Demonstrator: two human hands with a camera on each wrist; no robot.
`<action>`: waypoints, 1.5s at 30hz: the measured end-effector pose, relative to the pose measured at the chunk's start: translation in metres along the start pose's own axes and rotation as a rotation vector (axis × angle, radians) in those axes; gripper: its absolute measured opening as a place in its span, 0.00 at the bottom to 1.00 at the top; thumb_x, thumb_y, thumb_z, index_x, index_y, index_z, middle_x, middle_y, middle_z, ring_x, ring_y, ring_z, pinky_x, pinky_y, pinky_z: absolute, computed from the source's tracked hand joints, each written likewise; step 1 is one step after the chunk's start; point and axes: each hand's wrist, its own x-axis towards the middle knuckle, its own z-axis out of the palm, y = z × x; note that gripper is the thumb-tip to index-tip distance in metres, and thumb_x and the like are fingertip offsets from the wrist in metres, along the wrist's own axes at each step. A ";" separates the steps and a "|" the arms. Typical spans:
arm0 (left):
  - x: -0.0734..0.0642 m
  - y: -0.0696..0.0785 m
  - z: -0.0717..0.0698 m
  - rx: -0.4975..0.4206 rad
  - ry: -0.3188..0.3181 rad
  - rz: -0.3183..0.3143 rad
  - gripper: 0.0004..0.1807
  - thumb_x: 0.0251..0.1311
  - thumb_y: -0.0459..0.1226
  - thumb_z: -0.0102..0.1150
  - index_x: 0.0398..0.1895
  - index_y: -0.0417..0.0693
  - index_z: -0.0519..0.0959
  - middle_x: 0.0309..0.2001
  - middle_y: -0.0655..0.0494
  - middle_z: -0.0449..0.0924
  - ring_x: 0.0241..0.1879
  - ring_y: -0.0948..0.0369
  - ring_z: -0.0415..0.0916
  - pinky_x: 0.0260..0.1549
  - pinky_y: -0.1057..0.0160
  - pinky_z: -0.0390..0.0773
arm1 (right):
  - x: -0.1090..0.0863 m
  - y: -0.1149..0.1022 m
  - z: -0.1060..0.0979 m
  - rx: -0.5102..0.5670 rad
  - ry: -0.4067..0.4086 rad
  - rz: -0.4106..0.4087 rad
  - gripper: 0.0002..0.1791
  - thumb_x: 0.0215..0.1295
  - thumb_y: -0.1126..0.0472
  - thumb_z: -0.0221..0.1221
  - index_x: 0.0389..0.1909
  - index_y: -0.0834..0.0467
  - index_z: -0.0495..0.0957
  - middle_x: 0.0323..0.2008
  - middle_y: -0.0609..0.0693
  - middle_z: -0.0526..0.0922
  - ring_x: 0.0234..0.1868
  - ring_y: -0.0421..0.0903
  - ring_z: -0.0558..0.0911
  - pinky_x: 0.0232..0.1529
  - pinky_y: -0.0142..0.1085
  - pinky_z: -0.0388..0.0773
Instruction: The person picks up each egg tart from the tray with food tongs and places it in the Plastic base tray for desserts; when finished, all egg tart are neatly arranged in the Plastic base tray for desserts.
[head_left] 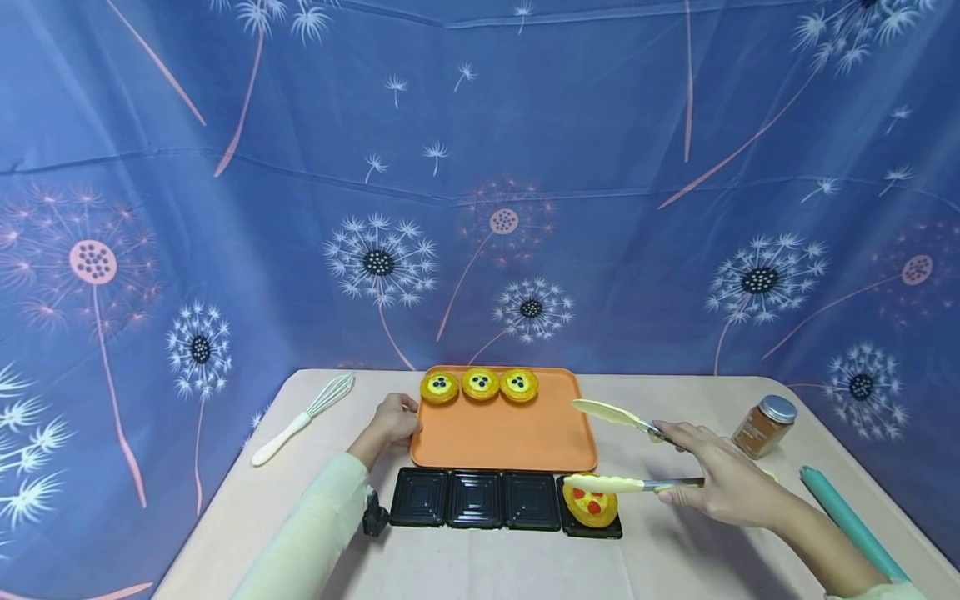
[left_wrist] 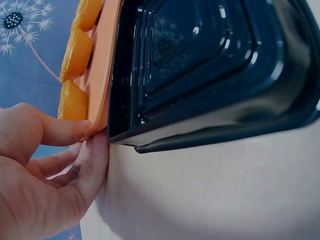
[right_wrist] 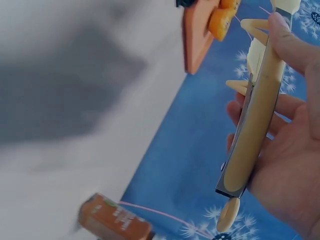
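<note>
My left hand pinches the left edge of an orange tray, thumb on top and fingers beneath, as the left wrist view shows. Three egg tarts with dark blue berries stand in a row along the tray's back left. In my right hand is a pair of tongs with cream tips, its arms spread wide apart. One tip is over a tart with red topping, which sits in the rightmost black container; whether they touch I cannot tell.
Several black square containers line up in front of the tray, the three left ones without tarts. A white whisk lies at left. On the right are a silver-lidded spice jar and a teal rod. A blue dandelion-print cloth hangs behind.
</note>
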 end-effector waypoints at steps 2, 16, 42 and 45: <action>0.000 0.000 -0.001 -0.004 0.001 0.003 0.14 0.50 0.22 0.59 0.42 0.33 0.74 0.36 0.41 0.72 0.27 0.53 0.77 0.22 0.58 0.83 | 0.010 0.001 -0.005 -0.005 0.013 -0.021 0.48 0.51 0.44 0.74 0.67 0.67 0.68 0.54 0.55 0.78 0.49 0.54 0.79 0.43 0.58 0.76; 0.004 -0.004 -0.001 -0.042 -0.004 0.009 0.15 0.48 0.20 0.59 0.41 0.34 0.74 0.33 0.43 0.73 0.26 0.53 0.78 0.21 0.58 0.84 | 0.080 0.015 0.000 -0.022 -0.057 -0.011 0.48 0.55 0.44 0.71 0.66 0.73 0.65 0.57 0.69 0.75 0.55 0.68 0.75 0.51 0.66 0.72; 0.004 -0.001 -0.001 -0.068 -0.026 -0.014 0.14 0.51 0.21 0.59 0.42 0.35 0.73 0.34 0.44 0.73 0.25 0.54 0.78 0.21 0.57 0.84 | 0.136 0.029 0.051 -0.053 -0.209 0.139 0.50 0.57 0.42 0.69 0.71 0.69 0.61 0.66 0.71 0.66 0.65 0.74 0.63 0.61 0.74 0.53; 0.005 -0.001 -0.001 -0.068 -0.021 -0.019 0.14 0.51 0.21 0.59 0.41 0.35 0.73 0.34 0.44 0.73 0.25 0.53 0.79 0.21 0.57 0.84 | 0.139 0.032 0.058 -0.055 -0.224 0.147 0.51 0.57 0.42 0.68 0.71 0.69 0.61 0.67 0.71 0.65 0.66 0.73 0.62 0.62 0.73 0.53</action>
